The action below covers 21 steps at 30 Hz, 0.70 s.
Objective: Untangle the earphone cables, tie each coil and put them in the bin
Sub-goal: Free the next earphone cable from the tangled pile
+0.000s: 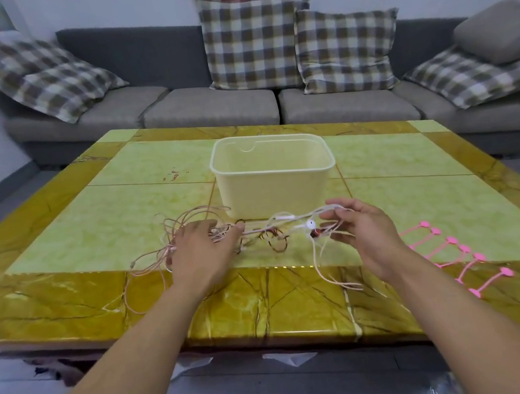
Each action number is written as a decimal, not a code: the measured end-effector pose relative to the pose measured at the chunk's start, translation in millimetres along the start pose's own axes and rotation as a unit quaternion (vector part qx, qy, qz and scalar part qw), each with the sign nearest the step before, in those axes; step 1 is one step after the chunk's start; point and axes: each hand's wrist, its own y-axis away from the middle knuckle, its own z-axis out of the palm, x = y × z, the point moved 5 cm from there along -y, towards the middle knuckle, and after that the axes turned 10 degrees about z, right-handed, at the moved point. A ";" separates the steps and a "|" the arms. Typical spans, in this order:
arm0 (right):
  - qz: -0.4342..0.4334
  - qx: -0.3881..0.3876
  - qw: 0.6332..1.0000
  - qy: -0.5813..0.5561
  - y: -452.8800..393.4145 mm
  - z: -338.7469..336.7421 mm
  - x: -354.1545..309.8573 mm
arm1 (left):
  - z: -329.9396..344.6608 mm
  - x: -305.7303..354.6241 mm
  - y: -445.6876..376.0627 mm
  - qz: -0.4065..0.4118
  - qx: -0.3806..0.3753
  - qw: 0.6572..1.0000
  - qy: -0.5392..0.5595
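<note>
Green-and-yellow tiled desk (99,221) before a grey sofa (209,105) carries the tangled earphone cables (266,231), lying just in front of the empty bin (273,179), with pink ties (453,252) at the right. Untangling appears barely begun. Left hand (203,252) rests on the pink loops, fingers loosely spread; right hand (363,233) pinches white strands beside an earbud (310,223); next move calls for drawing one cable free.
</note>
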 end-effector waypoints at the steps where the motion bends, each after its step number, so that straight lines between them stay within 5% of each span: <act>1: 0.014 0.010 0.999 0.032 0.4 -1.0 2.9 | 1.8 -1.3 0.9 0.007 -0.014 1.000 -0.022; 5: 0.044 0.053 0.986 0.152 2.1 1.0 15.2 | 3.0 -0.8 -0.5 0.066 -0.014 0.997 -0.039; 9: -0.103 0.115 0.943 0.294 8.6 12.4 0.8 | -2.5 1.0 2.6 0.063 0.024 0.998 -0.001; 15: -0.137 -0.072 0.897 0.414 20.8 59.8 16.7 | -5.2 1.4 5.2 0.038 0.043 0.998 0.022; 21: -0.091 -0.030 0.797 0.596 14.5 63.3 24.3 | -3.4 -12.5 1.8 0.013 0.052 0.998 0.012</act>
